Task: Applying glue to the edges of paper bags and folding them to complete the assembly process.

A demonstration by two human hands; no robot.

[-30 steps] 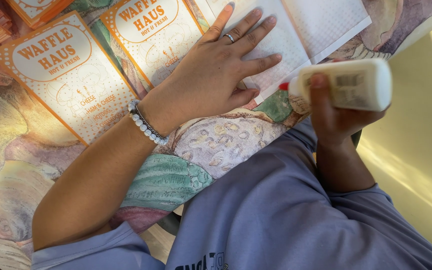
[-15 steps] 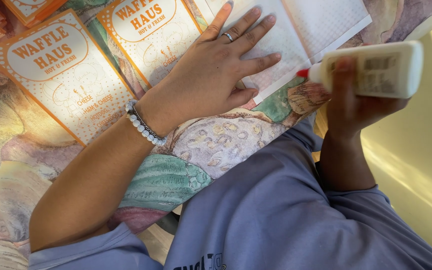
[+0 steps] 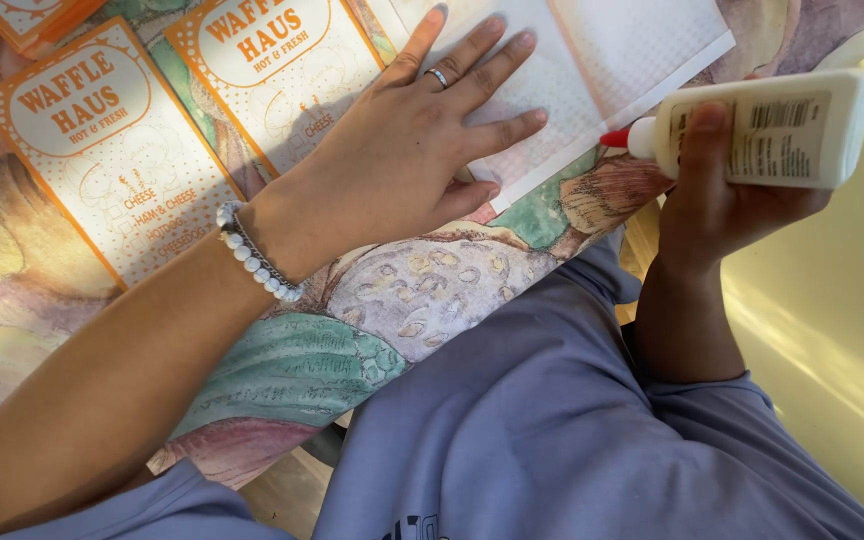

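The left hand (image 3: 422, 150) lay flat with its fingers spread, palm down on a white dotted paper sheet (image 3: 592, 70) at the top of the view, a silver ring (image 3: 437, 76) on one finger and a pale beaded bracelet (image 3: 252, 255) at the wrist. Its forearm ran diagonally down to the lower left. The right hand (image 3: 722, 195) was wrapped around a white glue bottle (image 3: 767, 125), thumb across the front, holding it on its side past the table's right edge with the red nozzle (image 3: 615, 138) pointing left, close to the corner of the white sheet; whether the tip touched the paper could not be told from this angle. The bottle bore a pale rectangular label with dark print. To the left of the white sheet lay two rectangular printed cards (image 3: 112, 160), cream with orange dotted borders and an orange-lettered oval at the top, set side by side and tilted. They rested on a table (image 3: 422, 290) covered in a painted cloth of green, mauve and cream shapes. A blue-grey shirt (image 3: 552, 440) filled the bottom. Compared with half a second earlier, the left hand had not shifted, while the bottle sat a little farther left, its nozzle nearer the sheet.
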